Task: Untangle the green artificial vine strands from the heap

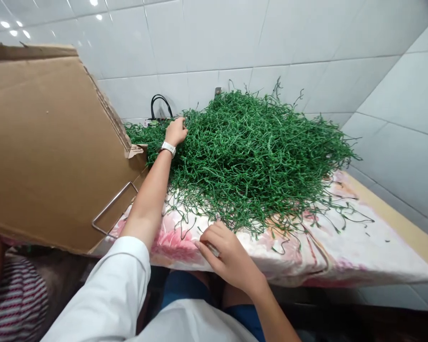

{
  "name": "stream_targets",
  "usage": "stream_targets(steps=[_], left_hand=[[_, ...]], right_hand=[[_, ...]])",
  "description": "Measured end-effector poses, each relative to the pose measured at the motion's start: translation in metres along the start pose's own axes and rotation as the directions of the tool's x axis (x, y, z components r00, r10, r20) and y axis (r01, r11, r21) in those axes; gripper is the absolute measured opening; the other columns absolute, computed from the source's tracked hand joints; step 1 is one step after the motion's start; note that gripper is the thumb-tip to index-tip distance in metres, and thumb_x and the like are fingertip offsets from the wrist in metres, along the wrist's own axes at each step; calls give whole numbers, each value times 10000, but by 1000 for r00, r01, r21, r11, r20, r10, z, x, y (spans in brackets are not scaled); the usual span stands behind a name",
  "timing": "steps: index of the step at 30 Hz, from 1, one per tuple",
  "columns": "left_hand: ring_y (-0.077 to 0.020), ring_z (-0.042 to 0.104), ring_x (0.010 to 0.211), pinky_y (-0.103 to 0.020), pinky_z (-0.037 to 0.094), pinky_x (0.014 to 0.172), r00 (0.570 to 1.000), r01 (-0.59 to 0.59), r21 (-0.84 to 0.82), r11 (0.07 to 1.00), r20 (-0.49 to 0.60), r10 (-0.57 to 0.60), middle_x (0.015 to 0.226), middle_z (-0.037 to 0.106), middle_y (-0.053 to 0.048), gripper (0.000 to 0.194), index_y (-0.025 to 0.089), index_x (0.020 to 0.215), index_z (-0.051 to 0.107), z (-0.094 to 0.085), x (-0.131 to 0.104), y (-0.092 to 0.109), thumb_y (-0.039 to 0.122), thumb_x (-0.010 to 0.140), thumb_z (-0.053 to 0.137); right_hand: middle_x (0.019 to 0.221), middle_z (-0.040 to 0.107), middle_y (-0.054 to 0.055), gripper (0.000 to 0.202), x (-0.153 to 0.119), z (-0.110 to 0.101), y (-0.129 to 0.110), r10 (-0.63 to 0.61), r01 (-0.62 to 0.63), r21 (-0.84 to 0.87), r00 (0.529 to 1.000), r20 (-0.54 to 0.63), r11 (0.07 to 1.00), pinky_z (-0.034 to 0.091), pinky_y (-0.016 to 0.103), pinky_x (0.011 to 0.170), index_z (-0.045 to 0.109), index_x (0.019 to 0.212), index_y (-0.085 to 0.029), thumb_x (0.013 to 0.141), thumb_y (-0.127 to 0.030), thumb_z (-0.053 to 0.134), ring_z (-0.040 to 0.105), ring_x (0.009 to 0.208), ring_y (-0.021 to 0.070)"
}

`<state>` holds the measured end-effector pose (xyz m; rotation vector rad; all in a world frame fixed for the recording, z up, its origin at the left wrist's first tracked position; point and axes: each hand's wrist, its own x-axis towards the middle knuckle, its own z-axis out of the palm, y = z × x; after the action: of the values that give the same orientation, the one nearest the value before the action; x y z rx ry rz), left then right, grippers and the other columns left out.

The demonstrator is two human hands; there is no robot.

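Observation:
A large heap of thin green tangled strands [257, 147] covers much of a table with a flowered cloth [364, 247]. My left hand [176, 131], with a white watch band [169, 148] at its wrist, reaches to the heap's back left part. Its fingertips are at the strands; whether they grip any is hidden. Near the table's front edge, my right hand [221, 249] is curled just in front of the heap, its thumb and fingers bent toward each other. Nothing can be made out between them.
A big cardboard sheet or box side [50, 152] stands at the left, with a bent metal wire frame [110, 209] by its lower edge. Black handles [160, 99] rise behind the heap against the tiled wall. Another person's striped garment [17, 299] shows at lower left.

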<state>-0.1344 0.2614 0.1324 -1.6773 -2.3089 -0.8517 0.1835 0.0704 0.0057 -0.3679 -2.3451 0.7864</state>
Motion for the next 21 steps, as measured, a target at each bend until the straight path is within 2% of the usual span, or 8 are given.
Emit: stream_targets(steps=[4, 7, 10, 12, 14, 17, 21], left_hand=[[-245, 704, 1121, -358, 510, 1029, 992, 55, -36, 998, -114, -59, 1161, 776, -114, 474, 157, 1332, 646, 1, -1, -4, 93, 884, 508], [-247, 666, 1186, -360, 470, 1078, 981, 36, -53, 998, -187, -45, 1221, 751, -127, 452, 147, 1354, 626, -5, 4, -8, 131, 920, 500], [-268, 616, 1264, -401, 441, 1123, 993, 47, -104, 994, -101, -57, 1275, 736, -119, 489, 153, 1408, 584, -1, 8, -9, 194, 922, 551], [-278, 640, 1223, -422, 464, 1096, 996, 91, -126, 988, -8, -93, 1199, 762, -113, 523, 154, 1408, 578, 7, 9, -9, 189, 886, 595], [-269, 676, 1149, -412, 490, 1063, 995, 101, -129, 986, 13, -100, 1124, 780, -107, 484, 149, 1344, 622, 13, 10, -9, 173, 861, 622], [-225, 701, 1091, -356, 519, 1034, 995, 45, -160, 986, -86, -59, 1150, 774, -101, 369, 148, 1247, 678, 7, 15, -10, 166, 885, 607], [-192, 714, 1035, -309, 557, 975, 956, -17, -222, 975, -288, -49, 1093, 775, -65, 289, 168, 1185, 685, -22, 24, -12, 120, 909, 613]], right_hand=[[812, 601, 10, 176, 0, -2, 2, -5, 6, 66, 1000, -16, 998, 401, 293, 774, 566, 851, -186, 1024, -218, 564, 502, 819, 143], [827, 608, 7, 147, 1, -4, 3, 10, -9, 112, 1000, -8, 994, 409, 292, 787, 578, 870, -188, 1016, -210, 582, 516, 833, 138], [826, 613, 9, 143, 2, -4, 1, 9, -9, 106, 1000, -4, 994, 413, 295, 773, 578, 872, -188, 1014, -205, 583, 518, 821, 138], [818, 618, 13, 143, 2, -3, 0, 4, -4, 89, 1000, -8, 996, 415, 297, 756, 580, 872, -189, 1014, -201, 579, 519, 811, 141], [815, 622, 18, 138, 2, -3, 0, 4, -4, 80, 1000, -10, 997, 421, 296, 741, 584, 874, -189, 1011, -194, 579, 521, 807, 144], [812, 621, 19, 137, 1, -2, 0, 7, -5, 83, 1000, -20, 997, 428, 297, 735, 586, 869, -189, 1006, -188, 583, 523, 806, 145], [813, 618, 17, 139, 0, 0, 1, 5, -3, 81, 1000, -22, 997, 422, 301, 733, 586, 874, -189, 1012, -187, 575, 519, 802, 143]])
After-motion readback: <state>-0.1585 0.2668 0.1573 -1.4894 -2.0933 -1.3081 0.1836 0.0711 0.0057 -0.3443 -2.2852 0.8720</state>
